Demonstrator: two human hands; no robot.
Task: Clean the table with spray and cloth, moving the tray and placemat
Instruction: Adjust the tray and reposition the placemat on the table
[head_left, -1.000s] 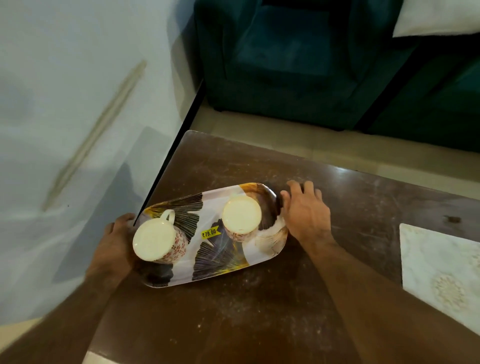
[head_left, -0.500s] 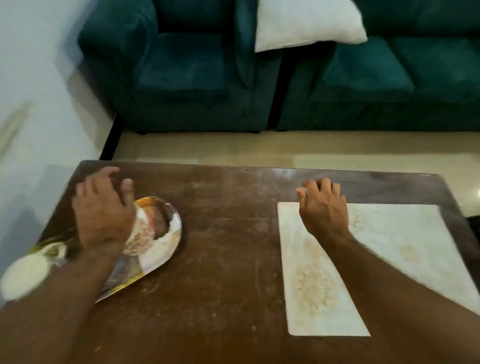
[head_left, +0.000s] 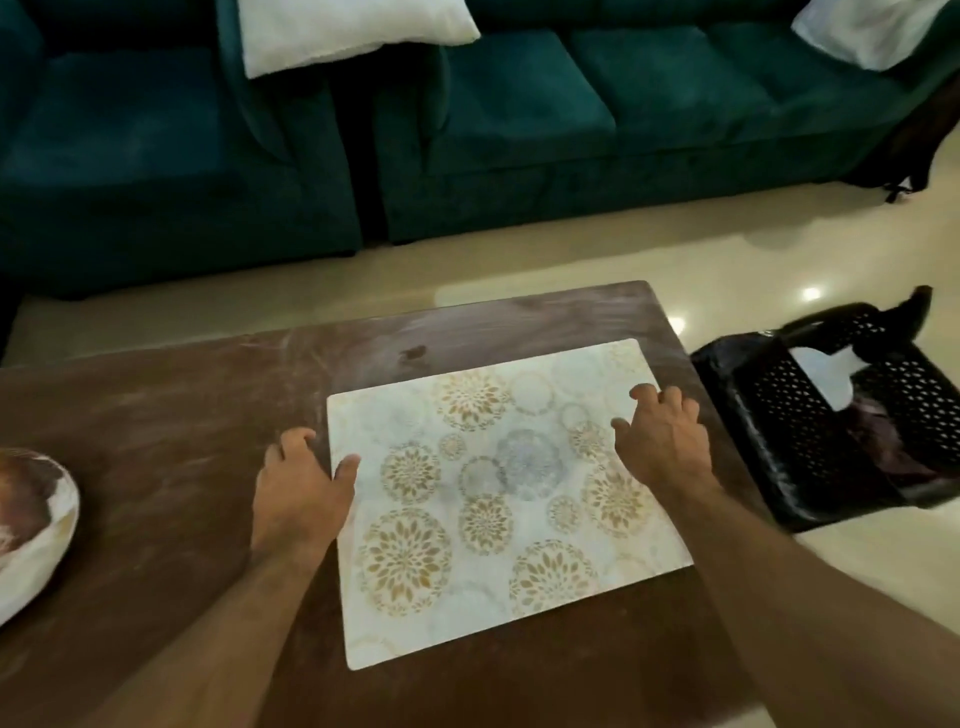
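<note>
since the earlier frame the left hand (head_left: 301, 493) has moved from the tray (head_left: 31, 525) to the placemat (head_left: 498, 499), thumb on top at its left edge. the right hand (head_left: 662, 441) rests curled fingers on the right edge. the placemat lies flat on the table (head_left: 156, 441); the tray sits at the table's far left.

Placemat (head_left: 498, 499) on table (head_left: 171, 431) — tray (head_left: 31, 519) left, basket (head_left: 795, 415) right.

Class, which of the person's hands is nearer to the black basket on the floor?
Right. The right hand rests near the placemat's basket-side edge; the left hand is at its opposite edge, farther from the black basket.
</note>
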